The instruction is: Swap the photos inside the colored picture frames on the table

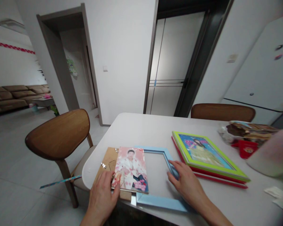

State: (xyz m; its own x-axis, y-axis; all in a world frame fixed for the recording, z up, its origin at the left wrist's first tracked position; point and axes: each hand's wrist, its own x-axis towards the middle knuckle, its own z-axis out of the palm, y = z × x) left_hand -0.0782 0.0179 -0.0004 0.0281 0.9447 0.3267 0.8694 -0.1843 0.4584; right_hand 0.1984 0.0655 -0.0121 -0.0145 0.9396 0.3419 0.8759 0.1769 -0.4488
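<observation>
My left hand grips a pink portrait photo by its lower left edge, thumb on top. Under the photo lies a brown backing board with metal clips, its left part showing. The photo also overlaps the left side of a light blue picture frame, whose opening shows the white tabletop. My right hand is closed round the frame's right side, with the thumb reaching into the opening. The fingertips under the frame are hidden.
Right of my right hand, a green picture frame lies on a red one. Beyond are a red packet, brown packaging and a pale pink container. Wooden chairs stand at the left and back right of the white table.
</observation>
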